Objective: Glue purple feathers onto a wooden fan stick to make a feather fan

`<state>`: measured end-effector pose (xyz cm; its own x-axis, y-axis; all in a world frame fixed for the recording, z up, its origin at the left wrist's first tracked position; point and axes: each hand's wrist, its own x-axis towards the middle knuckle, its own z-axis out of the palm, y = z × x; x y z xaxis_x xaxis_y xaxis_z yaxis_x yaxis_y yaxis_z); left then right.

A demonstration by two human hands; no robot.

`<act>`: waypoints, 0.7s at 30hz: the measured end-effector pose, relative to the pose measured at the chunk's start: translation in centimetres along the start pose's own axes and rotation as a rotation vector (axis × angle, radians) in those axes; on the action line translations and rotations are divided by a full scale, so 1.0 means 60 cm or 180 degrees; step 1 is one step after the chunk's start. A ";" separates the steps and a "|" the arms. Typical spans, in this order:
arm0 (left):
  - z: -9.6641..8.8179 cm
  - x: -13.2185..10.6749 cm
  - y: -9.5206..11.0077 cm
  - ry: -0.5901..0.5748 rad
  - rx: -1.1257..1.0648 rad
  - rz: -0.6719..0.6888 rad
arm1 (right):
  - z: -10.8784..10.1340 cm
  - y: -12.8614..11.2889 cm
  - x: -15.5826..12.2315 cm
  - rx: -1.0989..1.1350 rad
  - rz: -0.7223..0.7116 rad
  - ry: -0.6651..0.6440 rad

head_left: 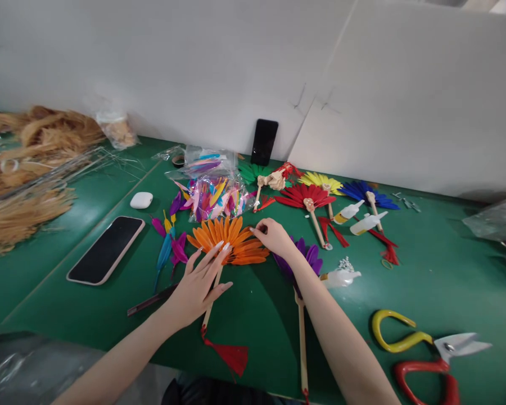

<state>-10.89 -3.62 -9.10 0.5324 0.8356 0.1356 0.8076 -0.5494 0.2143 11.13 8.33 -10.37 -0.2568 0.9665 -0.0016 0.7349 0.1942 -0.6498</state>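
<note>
On the counter point(438, 253), the orange fan point(226, 233) lies beneath the left hand point(198, 289), fingers spread loose; the right hand point(273, 236) pinches near its edge, grip unclear. Feathers point(248, 252) and red tassel point(231, 358) are on; no centrepiece point(308, 205) like that on the red fan point(293, 198) shows.

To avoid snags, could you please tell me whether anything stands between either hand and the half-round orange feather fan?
Nothing visible does: the left hand lies over the half-round orange feather fan, and the right hand is at its upper right edge.

Craft workshop — feather fans point(243, 247), scissors point(449, 347)
</note>
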 end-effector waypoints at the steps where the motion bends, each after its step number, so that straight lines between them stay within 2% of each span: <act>1: 0.000 0.000 0.000 -0.0015 -0.0005 -0.0004 | 0.000 0.000 0.000 -0.0021 -0.0009 -0.0002; 14: -0.004 -0.002 0.001 0.0037 -0.0193 -0.0056 | 0.000 -0.004 0.000 -0.0190 -0.0019 0.0024; 16: -0.008 -0.004 0.000 0.0165 -0.0287 -0.0159 | -0.002 -0.005 0.000 -0.0203 -0.0016 0.0023; 21: -0.025 -0.010 -0.005 0.0756 -0.0688 -0.0664 | -0.012 -0.011 -0.002 -0.0264 0.0002 0.0128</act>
<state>-11.84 -3.97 -7.77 0.2682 0.9211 0.2823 0.8069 -0.3749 0.4565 11.10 8.22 -9.39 -0.2322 0.9722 0.0297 0.7850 0.2053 -0.5845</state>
